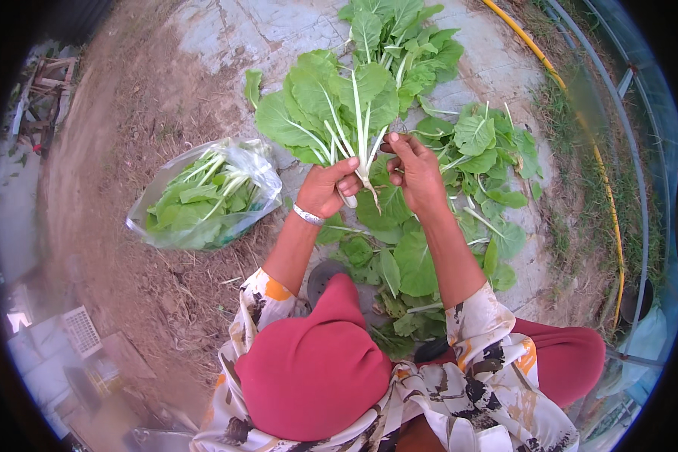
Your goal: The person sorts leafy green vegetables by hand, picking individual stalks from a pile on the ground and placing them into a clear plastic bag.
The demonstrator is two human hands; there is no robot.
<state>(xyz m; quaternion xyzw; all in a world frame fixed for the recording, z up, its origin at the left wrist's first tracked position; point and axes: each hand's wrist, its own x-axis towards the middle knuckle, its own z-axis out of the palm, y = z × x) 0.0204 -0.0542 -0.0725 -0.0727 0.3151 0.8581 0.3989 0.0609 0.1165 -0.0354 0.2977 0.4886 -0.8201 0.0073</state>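
Note:
My left hand (pixel 329 189), with a silver bangle at the wrist, grips a bunch of leafy greens (pixel 316 101) by the white stalk bases. One plant with a thin root (pixel 374 195) rises from between its thumb and fingers. A thick pale stalk end (pixel 348 200) sticks out below that hand. At the bunch's right side is my right hand (pixel 415 169), its thumb and fingertips close together beside an outer white stalk (pixel 377 144). Whether they pinch this stalk is hard to make out. Loose leaves (pixel 415 260) lie beneath both hands.
To the left, a clear plastic bag (pixel 265 181) holds more greens (pixel 203 200). A leafy heap (pixel 401 39) lies beyond the bunch, and trimmed leaves (pixel 486 152) are scattered rightward on the pale ground sheet (pixel 294 22). A yellow hose (pixel 604 169) runs along the right, beside blue netting (pixel 664 124).

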